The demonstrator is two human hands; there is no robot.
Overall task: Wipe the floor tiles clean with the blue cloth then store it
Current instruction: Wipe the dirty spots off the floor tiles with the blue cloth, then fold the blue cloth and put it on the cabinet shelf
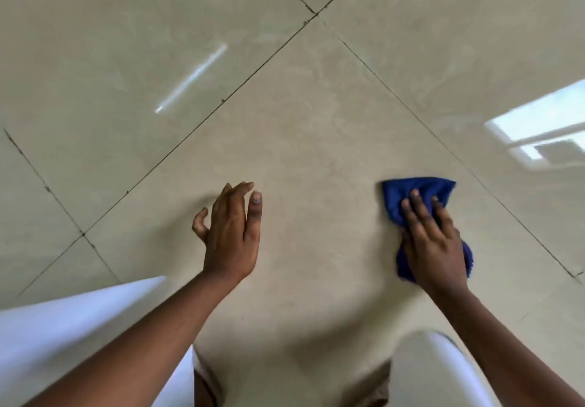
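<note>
Pressing my right hand [435, 242] flat on the blue cloth [418, 193], I hold it bunched against the beige floor tile [300, 140], fingers spread over the top and cloth showing past my fingertips and beside my wrist. My left hand [232, 229] is well apart from it on the same tile, its grip loose and holding nothing, fingers slightly curled. Dark grout lines [196, 128] cross the glossy floor around both hands.

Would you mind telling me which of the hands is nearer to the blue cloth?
Right. The right hand lies flat on top of the cloth, pressing it to the tile. The left hand is off to the cloth's left, open and apart from it.
</note>
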